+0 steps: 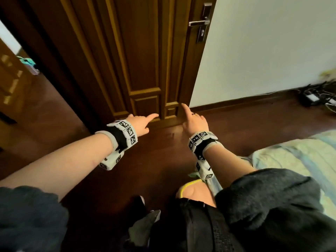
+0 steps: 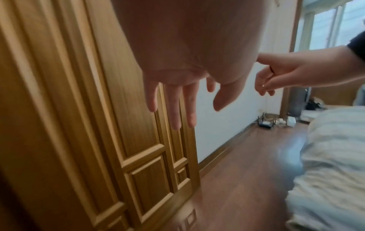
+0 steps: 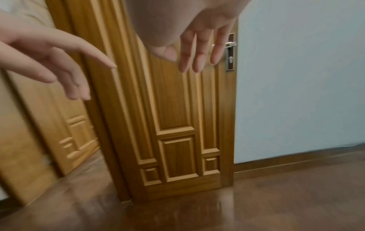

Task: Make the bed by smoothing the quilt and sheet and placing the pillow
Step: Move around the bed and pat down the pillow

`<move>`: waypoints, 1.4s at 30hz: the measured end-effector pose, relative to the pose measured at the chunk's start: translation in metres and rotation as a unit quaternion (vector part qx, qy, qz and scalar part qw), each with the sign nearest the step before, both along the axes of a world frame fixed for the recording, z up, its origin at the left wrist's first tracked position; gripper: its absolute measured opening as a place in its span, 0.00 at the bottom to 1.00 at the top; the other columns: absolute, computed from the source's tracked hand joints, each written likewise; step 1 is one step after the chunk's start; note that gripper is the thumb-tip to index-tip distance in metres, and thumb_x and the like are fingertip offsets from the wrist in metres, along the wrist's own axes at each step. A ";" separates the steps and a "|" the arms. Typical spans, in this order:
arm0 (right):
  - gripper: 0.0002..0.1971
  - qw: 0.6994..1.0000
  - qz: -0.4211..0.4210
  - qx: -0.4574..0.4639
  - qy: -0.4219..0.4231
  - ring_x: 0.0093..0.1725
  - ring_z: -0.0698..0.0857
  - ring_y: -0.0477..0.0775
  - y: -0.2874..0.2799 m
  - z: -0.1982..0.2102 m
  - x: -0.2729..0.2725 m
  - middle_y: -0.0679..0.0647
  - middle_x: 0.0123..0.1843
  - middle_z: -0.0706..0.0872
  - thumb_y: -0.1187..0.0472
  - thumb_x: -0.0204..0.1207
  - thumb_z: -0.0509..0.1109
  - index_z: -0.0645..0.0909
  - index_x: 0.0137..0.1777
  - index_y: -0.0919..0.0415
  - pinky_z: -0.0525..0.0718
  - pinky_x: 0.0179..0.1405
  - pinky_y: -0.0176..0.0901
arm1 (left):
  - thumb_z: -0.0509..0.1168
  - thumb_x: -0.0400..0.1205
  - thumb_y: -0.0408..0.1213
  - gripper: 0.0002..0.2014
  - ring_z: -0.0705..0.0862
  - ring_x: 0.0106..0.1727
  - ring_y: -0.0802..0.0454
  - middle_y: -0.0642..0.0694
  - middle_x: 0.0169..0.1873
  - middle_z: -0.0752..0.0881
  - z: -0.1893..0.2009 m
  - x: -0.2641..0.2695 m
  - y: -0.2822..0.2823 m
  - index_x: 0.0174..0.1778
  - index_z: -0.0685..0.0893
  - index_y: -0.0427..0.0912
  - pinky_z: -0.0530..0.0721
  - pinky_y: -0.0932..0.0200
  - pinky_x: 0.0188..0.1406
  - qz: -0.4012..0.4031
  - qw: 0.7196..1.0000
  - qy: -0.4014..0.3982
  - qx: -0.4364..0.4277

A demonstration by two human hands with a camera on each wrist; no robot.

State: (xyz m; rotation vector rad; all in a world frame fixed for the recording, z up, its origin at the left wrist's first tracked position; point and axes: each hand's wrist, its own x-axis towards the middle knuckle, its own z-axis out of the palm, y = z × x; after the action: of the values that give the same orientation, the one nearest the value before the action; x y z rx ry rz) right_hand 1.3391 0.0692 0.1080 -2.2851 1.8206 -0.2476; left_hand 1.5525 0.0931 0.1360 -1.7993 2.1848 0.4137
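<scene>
Both hands hang in the air in front of a wooden door, holding nothing. My left hand (image 1: 141,122) has its fingers (image 2: 175,106) spread and relaxed, pointing down toward the floor. My right hand (image 1: 194,120) is beside it, fingers (image 3: 197,51) loosely extended, a ring on one finger. The bed's pale green patterned quilt (image 1: 294,157) lies at the lower right, behind my right arm; in the left wrist view the quilt (image 2: 331,156) is rumpled. No pillow is in view.
A brown panelled door (image 1: 143,60) with a metal handle (image 1: 199,22) stands ahead against a white wall (image 1: 263,51). Dark wooden floor (image 1: 163,160) lies below. Cables and a router (image 2: 264,123) sit by the skirting at the right. A doorway (image 1: 27,88) opens at the left.
</scene>
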 end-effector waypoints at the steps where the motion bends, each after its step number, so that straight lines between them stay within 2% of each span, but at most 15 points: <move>1: 0.36 0.999 -0.030 0.011 -0.002 0.63 0.82 0.62 -0.022 -0.004 0.001 0.61 0.62 0.85 0.66 0.77 0.57 0.48 0.84 0.50 0.74 0.65 0.53 | 0.52 0.84 0.35 0.33 0.86 0.52 0.43 0.42 0.56 0.87 -0.003 0.005 -0.028 0.83 0.46 0.57 0.67 0.42 0.75 -0.017 1.000 -0.005 0.012; 3: 0.36 0.996 -0.079 0.024 -0.020 0.60 0.83 0.63 -0.057 -0.010 0.005 0.62 0.59 0.86 0.67 0.77 0.57 0.48 0.84 0.50 0.75 0.64 0.53 | 0.52 0.84 0.35 0.33 0.84 0.45 0.43 0.43 0.49 0.87 -0.007 0.012 -0.074 0.83 0.45 0.57 0.67 0.42 0.74 -0.040 0.999 -0.011 0.032; 5: 0.36 0.992 -0.115 0.022 -0.036 0.59 0.83 0.64 -0.089 -0.010 0.001 0.62 0.58 0.86 0.67 0.77 0.57 0.50 0.83 0.50 0.76 0.62 0.53 | 0.52 0.84 0.35 0.34 0.84 0.48 0.42 0.42 0.49 0.87 -0.005 0.003 -0.128 0.83 0.44 0.57 0.67 0.42 0.74 -0.080 0.995 -0.022 0.057; 8: 0.35 0.987 -0.153 0.040 -0.038 0.62 0.82 0.64 -0.116 -0.013 -0.019 0.60 0.63 0.84 0.65 0.76 0.57 0.51 0.83 0.50 0.76 0.62 0.53 | 0.52 0.84 0.34 0.34 0.85 0.51 0.42 0.45 0.45 0.86 -0.003 -0.030 -0.187 0.83 0.43 0.57 0.64 0.39 0.78 -0.130 0.988 -0.006 0.082; 12: 0.36 0.965 -0.246 0.079 -0.036 0.61 0.82 0.64 -0.170 -0.022 -0.071 0.61 0.62 0.84 0.65 0.76 0.58 0.50 0.83 0.50 0.76 0.61 0.53 | 0.51 0.83 0.34 0.35 0.83 0.42 0.41 0.47 0.36 0.82 -0.005 -0.094 -0.263 0.83 0.42 0.58 0.68 0.43 0.74 -0.212 0.974 -0.004 0.083; 14: 0.36 0.947 -0.305 0.094 -0.047 0.61 0.82 0.66 -0.194 -0.028 -0.102 0.63 0.61 0.84 0.66 0.77 0.58 0.50 0.83 0.49 0.77 0.60 0.54 | 0.51 0.83 0.34 0.35 0.78 0.33 0.46 0.49 0.32 0.80 -0.011 -0.130 -0.288 0.83 0.42 0.58 0.71 0.46 0.69 -0.269 0.960 -0.020 0.079; 16: 0.36 0.932 -0.340 0.113 -0.051 0.62 0.82 0.65 -0.227 -0.033 -0.132 0.62 0.63 0.83 0.65 0.77 0.58 0.50 0.83 0.49 0.76 0.61 0.54 | 0.52 0.83 0.34 0.35 0.74 0.30 0.50 0.51 0.29 0.78 -0.014 -0.160 -0.322 0.82 0.42 0.59 0.70 0.46 0.68 -0.303 0.948 -0.034 0.093; 18: 0.34 0.929 -0.347 0.119 -0.047 0.66 0.80 0.63 -0.264 -0.032 -0.166 0.61 0.68 0.80 0.65 0.77 0.58 0.52 0.82 0.49 0.75 0.63 0.54 | 0.53 0.83 0.35 0.36 0.81 0.35 0.47 0.47 0.35 0.85 -0.012 -0.191 -0.364 0.82 0.42 0.61 0.74 0.46 0.67 -0.319 0.940 -0.040 0.111; 21: 0.32 0.919 -0.377 0.110 -0.040 0.69 0.78 0.63 -0.302 -0.018 -0.224 0.59 0.72 0.76 0.64 0.78 0.57 0.53 0.82 0.50 0.75 0.64 0.54 | 0.54 0.82 0.35 0.35 0.87 0.44 0.42 0.40 0.47 0.89 0.001 -0.251 -0.425 0.82 0.47 0.61 0.80 0.52 0.55 -0.321 0.943 -0.015 0.088; 24: 0.32 0.912 -0.402 0.070 -0.029 0.68 0.79 0.64 -0.344 0.007 -0.290 0.59 0.71 0.77 0.64 0.78 0.56 0.53 0.82 0.50 0.76 0.63 0.54 | 0.54 0.82 0.34 0.34 0.86 0.44 0.43 0.43 0.46 0.87 0.015 -0.323 -0.481 0.82 0.49 0.59 0.80 0.53 0.55 -0.338 0.939 -0.023 0.057; 27: 0.32 0.892 -0.449 0.039 -0.030 0.66 0.80 0.64 -0.359 0.011 -0.359 0.60 0.70 0.78 0.64 0.78 0.57 0.54 0.82 0.51 0.77 0.61 0.53 | 0.55 0.83 0.36 0.33 0.84 0.41 0.46 0.43 0.44 0.85 0.000 -0.408 -0.519 0.82 0.49 0.61 0.80 0.52 0.54 -0.395 0.915 -0.059 0.060; 32: 0.33 0.838 -0.539 0.082 -0.010 0.66 0.80 0.63 -0.371 -0.021 -0.498 0.60 0.70 0.78 0.65 0.77 0.58 0.55 0.81 0.51 0.78 0.60 0.54 | 0.54 0.85 0.35 0.33 0.84 0.57 0.40 0.39 0.53 0.86 -0.022 -0.572 -0.557 0.82 0.47 0.58 0.69 0.45 0.72 -0.501 0.858 -0.088 0.073; 36: 0.30 0.779 -0.616 0.118 -0.001 0.66 0.81 0.64 -0.384 -0.031 -0.615 0.62 0.69 0.79 0.64 0.79 0.57 0.58 0.80 0.52 0.78 0.61 0.54 | 0.53 0.84 0.34 0.33 0.83 0.59 0.40 0.39 0.55 0.86 -0.041 -0.717 -0.594 0.82 0.48 0.59 0.63 0.45 0.76 -0.576 0.809 -0.080 0.089; 40: 0.29 0.746 -0.658 0.100 -0.001 0.61 0.84 0.66 -0.398 -0.010 -0.728 0.64 0.64 0.83 0.61 0.79 0.57 0.58 0.80 0.51 0.80 0.57 0.55 | 0.55 0.85 0.35 0.32 0.80 0.65 0.39 0.40 0.62 0.84 -0.035 -0.859 -0.639 0.83 0.50 0.57 0.61 0.43 0.77 -0.579 0.805 -0.094 0.090; 42: 0.30 0.717 -0.689 0.105 -0.002 0.61 0.84 0.66 -0.387 -0.002 -0.776 0.64 0.64 0.83 0.61 0.78 0.58 0.57 0.80 0.50 0.79 0.57 0.54 | 0.55 0.85 0.34 0.32 0.80 0.66 0.39 0.40 0.63 0.84 -0.030 -0.927 -0.641 0.83 0.50 0.57 0.61 0.42 0.77 -0.611 0.780 -0.100 0.088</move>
State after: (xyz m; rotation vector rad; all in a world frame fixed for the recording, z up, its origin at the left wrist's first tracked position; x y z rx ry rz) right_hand 0.5631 -0.3179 0.1061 -0.3521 2.9130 -0.2030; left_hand 0.6258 -0.5480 0.1064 -0.0684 2.4719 0.0807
